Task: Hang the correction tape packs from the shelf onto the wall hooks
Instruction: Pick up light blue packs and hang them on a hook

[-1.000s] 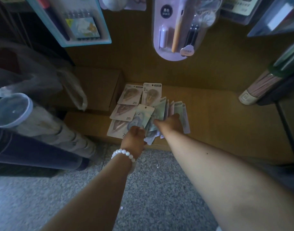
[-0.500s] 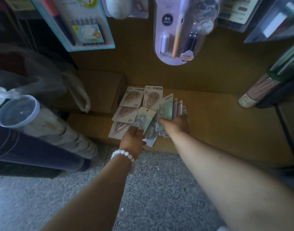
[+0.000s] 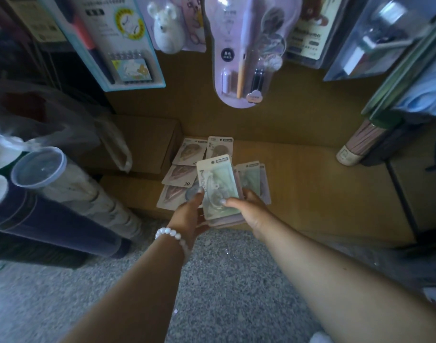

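Note:
A stack of correction tape packs, pale green card on top, is held just above the low wooden shelf. My left hand, with a white bead bracelet at the wrist, grips the stack's left edge and underside. My right hand holds its right side, thumb pressed on the top pack. Several more packs with brownish tape shapes lie flat on the shelf to the left, and a few greenish ones lie behind the stack.
Blister packs of stationery and a teal-framed set hang on the wall above. A cardboard box sits left on the shelf. Rolled tubes lean at the left, another roll at right. Grey speckled floor lies below.
Both hands have gathered the fanned packs into one squared stack and lifted it off the shelf toward me. The view has tilted up, showing more of the wall.

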